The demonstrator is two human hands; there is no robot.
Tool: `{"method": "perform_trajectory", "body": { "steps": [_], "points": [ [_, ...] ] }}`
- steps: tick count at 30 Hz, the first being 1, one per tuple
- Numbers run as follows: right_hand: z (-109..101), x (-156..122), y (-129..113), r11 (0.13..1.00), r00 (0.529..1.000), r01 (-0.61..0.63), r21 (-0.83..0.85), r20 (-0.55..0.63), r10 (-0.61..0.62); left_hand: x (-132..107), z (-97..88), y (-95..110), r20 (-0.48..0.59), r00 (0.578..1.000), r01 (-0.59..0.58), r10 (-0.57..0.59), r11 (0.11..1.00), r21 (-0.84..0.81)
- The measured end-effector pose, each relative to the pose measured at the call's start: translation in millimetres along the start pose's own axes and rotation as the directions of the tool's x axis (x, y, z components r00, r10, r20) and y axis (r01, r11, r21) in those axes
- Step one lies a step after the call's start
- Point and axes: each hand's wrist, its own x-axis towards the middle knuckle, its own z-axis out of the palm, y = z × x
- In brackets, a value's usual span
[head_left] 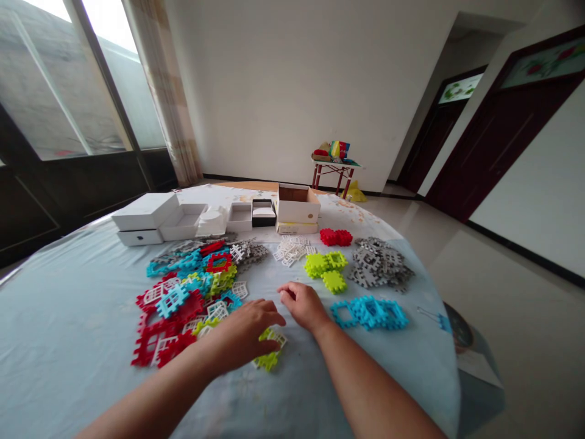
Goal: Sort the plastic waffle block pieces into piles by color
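Note:
My left hand (249,335) is open, thumb and fingers apart, just above a lime-green interlocking plastic building piece (267,361) with a white lattice window insert (276,336). The hand partly hides both, and I cannot tell whether it touches them. My right hand (302,305) has its fingers curled in, with nothing visible in them, over the cloth near the table's middle. On the left lies a mixed heap of red building pieces (153,338), blue ones (172,300) and white lattice inserts. Sorted by colour on the right are lime-green pieces (334,281) and blue pieces (372,313).
Grey pieces (381,262) lie at the right, red pieces (336,236) and white lattice inserts (292,249) farther back. White boxes (146,210) and an open carton (298,210) line the table's far side. The round table's edge (450,341) curves along the right.

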Motion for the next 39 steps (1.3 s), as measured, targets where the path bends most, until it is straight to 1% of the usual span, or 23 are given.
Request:
{"method": "perform_trajectory", "body": {
  "steps": [3,5,8,11,14,17,19,21,22,23,25,28,31,33,35,37,39],
  "points": [
    [1.0,0.3,1.3,1.0,1.0,0.009,-0.001,-0.003,-0.009,1.4,3.7,-1.8,0.051,0.999,0.011,-0.013,0.999,0.045],
    [1.5,0.3,2.1,1.0,1.0,0.009,-0.003,-0.001,-0.009,1.8,4.7,-3.5,0.043,0.999,0.026,-0.028,0.998,0.052],
    [1.5,0.1,2.8,1.0,1.0,0.002,0.002,0.002,-0.002,1.3,2.9,-3.7,-0.014,0.999,0.039,-0.038,0.998,0.043],
    [0.9,0.1,2.6,1.0,1.0,-0.002,0.009,0.002,0.002,0.3,-2.5,-1.7,-0.062,0.998,0.028,-0.03,0.999,-0.032],
    [0.9,0.6,1.8,1.0,1.0,0.001,0.007,0.0,-0.001,2.3,-9.0,-3.6,-0.122,0.988,0.081,-0.098,0.987,-0.141],
    [1.3,1.1,1.0,1.0,1.0,-0.001,-0.018,-0.005,0.001,14.0,-13.6,-13.3,-0.205,0.956,0.162,-0.21,0.96,-0.226],
    [1.3,1.0,0.7,0.999,1.0,-0.012,-0.051,-0.006,0.011,28.9,-15.4,-21.6,-0.218,0.934,0.189,-0.283,0.91,-0.37],
    [0.9,0.8,0.7,0.998,1.0,-0.007,-0.067,-0.012,0.006,47.5,-17.0,-28.5,-0.208,0.917,0.182,-0.34,0.821,-0.541],
    [0.6,0.7,0.8,0.998,1.0,0.003,-0.066,-0.014,-0.004,56.9,-17.9,-31.1,-0.217,0.908,0.169,-0.359,0.786,-0.595],
    [0.3,0.6,1.0,0.998,1.0,0.016,-0.06,-0.014,-0.017,65.5,-19.1,-33.2,-0.237,0.895,0.152,-0.377,0.76,-0.632],
    [-0.2,0.7,1.6,0.998,0.999,0.037,-0.045,-0.014,-0.038,78.3,-21.8,-37.0,-0.293,0.866,0.122,-0.406,0.738,-0.664],
    [-0.4,0.9,2.5,0.998,0.999,0.046,-0.036,-0.014,-0.047,81.5,-25.2,-43.4,-0.351,0.829,0.096,-0.436,0.728,-0.679],
    [-0.1,1.2,2.3,0.999,0.999,0.032,-0.03,-0.008,-0.033,66.5,-26.8,-49.2,-0.376,0.817,0.101,-0.438,0.75,-0.654],
    [0.0,1.2,1.4,1.0,1.0,0.011,-0.026,-0.006,-0.012,49.9,-27.5,-49.2,-0.368,0.83,0.117,-0.418,0.777,-0.619],
    [-0.1,1.1,0.2,1.0,1.0,-0.006,-0.018,-0.005,0.006,31.4,-27.8,-43.9,-0.332,0.868,0.155,-0.37,0.835,-0.527],
    [-0.2,0.7,-0.4,1.0,1.0,-0.01,-0.009,-0.004,0.01,13.8,-27.5,-34.2,-0.249,0.924,0.179,-0.29,0.903,-0.39],
    [-0.1,0.2,-0.1,1.0,1.0,-0.005,-0.004,-0.001,0.005,-0.3,-26.1,-22.6,-0.143,0.969,0.159,-0.204,0.949,-0.274]
  ]
}}
